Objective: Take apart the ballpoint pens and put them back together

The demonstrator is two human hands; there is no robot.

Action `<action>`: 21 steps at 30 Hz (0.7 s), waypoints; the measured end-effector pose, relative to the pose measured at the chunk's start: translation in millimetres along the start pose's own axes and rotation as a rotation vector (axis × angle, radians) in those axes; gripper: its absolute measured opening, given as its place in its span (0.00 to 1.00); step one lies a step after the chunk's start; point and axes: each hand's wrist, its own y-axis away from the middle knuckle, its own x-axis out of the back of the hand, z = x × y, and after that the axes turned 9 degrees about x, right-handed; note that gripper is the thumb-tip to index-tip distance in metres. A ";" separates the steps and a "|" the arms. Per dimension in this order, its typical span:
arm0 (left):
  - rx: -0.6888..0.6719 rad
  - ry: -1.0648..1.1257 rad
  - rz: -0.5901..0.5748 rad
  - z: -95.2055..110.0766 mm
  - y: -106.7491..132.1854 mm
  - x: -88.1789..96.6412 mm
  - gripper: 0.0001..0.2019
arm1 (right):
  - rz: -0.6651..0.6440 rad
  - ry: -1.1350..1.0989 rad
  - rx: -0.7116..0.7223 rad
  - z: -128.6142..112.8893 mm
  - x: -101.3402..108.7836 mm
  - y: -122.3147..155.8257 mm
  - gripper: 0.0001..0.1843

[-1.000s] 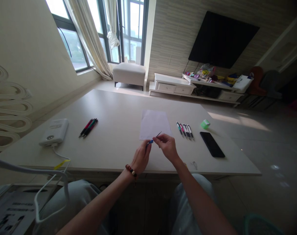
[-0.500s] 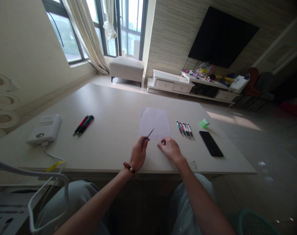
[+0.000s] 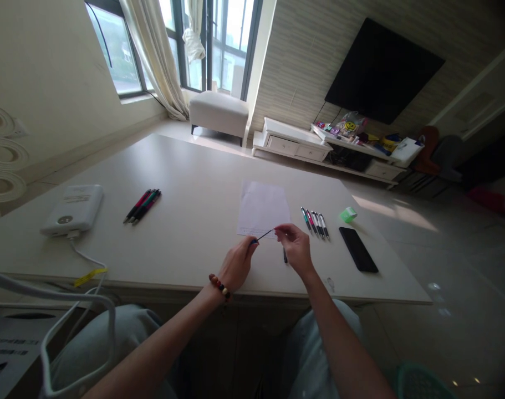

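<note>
My left hand (image 3: 238, 261) is closed around a blue pen part (image 3: 255, 241), most of it hidden by the fingers. A thin dark pen refill (image 3: 265, 235) sticks out of it, slanting up to the right. The thumb and fingertips of my right hand (image 3: 296, 247) pinch the refill's far end. Beneath the right hand, a short black pen piece (image 3: 285, 255) lies on the table, partly covered. A white sheet of paper (image 3: 264, 205) with some print along its near edge lies just beyond both hands.
On the white table (image 3: 185, 244), several pens (image 3: 314, 223) lie in a row at right, near a green-and-white small box (image 3: 348, 214) and a black phone (image 3: 358, 249). More pens (image 3: 143, 206) are bunched at left, beside a white power bank (image 3: 73, 209) with a cable.
My right hand has risen and moved its fingertips onto the end of the refill. The black pen piece now shows on the table below it. The view has shifted slightly.
</note>
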 end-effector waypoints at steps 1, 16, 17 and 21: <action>-0.001 -0.006 0.002 -0.6 0.1 -0.4 0.12 | 0.020 -0.004 0.021 -3.3 1.1 0.3 0.09; -0.017 -0.077 -0.035 0.2 -1.3 -2.6 0.13 | 0.092 0.032 0.055 -13.1 5.7 2.0 0.11; -0.020 -0.077 -0.037 -0.5 -1.4 -3.1 0.13 | 0.090 0.026 0.058 -14.1 5.7 2.2 0.11; -0.028 -0.075 -0.039 -2.1 -1.1 -4.2 0.12 | 0.048 0.011 0.080 -18.9 7.3 2.7 0.10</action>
